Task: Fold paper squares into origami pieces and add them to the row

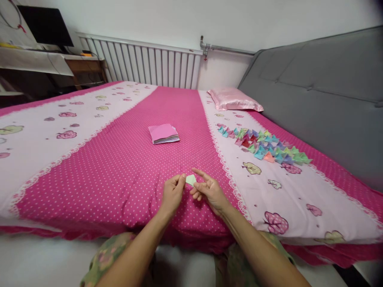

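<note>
A small pale green piece of folded paper (190,180) is held up between my two hands, over the near edge of the bed. My left hand (174,191) pinches its left side between thumb and fingers. On the other side, the thumb of my right hand (211,192) presses the paper's lower right edge, with the index finger stretched out above it. A stack of square paper (164,133), pink on top, lies on the bed beyond my hands. To the right sit rows of small folded paper pieces (263,145) in several colours.
The bed's pink and white sheet (119,159) spreads before me. A pink pillow (235,99) lies at the far right, by the grey headboard (317,91). Behind the bed stand a radiator (143,61) and, at left, a desk (80,65) with a monitor (46,26).
</note>
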{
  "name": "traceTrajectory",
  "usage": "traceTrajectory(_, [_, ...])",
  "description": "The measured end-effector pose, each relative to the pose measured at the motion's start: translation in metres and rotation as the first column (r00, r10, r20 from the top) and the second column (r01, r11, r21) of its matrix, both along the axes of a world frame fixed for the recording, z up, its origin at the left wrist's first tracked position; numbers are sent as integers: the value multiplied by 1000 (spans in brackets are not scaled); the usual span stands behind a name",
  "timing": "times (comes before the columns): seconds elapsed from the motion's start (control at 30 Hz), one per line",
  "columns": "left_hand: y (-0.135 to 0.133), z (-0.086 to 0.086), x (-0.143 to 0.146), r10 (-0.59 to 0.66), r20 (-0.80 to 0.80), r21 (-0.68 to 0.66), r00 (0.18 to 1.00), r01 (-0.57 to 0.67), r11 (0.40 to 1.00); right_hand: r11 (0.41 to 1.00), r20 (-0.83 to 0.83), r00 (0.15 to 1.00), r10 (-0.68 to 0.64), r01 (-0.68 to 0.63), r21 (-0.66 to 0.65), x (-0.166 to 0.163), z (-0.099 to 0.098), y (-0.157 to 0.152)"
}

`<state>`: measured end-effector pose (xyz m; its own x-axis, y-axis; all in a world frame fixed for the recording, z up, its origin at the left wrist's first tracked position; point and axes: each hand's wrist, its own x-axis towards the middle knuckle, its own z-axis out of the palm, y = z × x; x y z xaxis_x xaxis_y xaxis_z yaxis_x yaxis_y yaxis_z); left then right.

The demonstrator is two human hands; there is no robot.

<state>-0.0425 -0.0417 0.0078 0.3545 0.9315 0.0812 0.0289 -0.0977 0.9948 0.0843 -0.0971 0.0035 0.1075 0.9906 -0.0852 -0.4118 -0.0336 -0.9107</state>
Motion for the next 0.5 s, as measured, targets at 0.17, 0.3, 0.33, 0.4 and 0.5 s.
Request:
traceTrajectory(0.17, [-2,1,-2,-95,24,11,995,95,995,999,-76,996,-36,36,-5,0,0,2])
traceTrajectory(0.3, [-4,2,0,-202,124,26,971,201,979,999,-144,988,-48,47,-8,-1,0,3])
traceTrajectory(0.33, [-4,2,1,-229,146,27,962,228,973,999,-156,987,-49,48,-8,-1,0,3])
traceTrajectory(0.4, [-4,2,2,-258,177,28,950,257,966,999,-171,984,-48,47,-12,-2,-1,4])
traceTrajectory(0.5, [-4,2,4,-273,218,-1,937,280,960,999,-160,986,-35,33,-12,-3,-5,4])
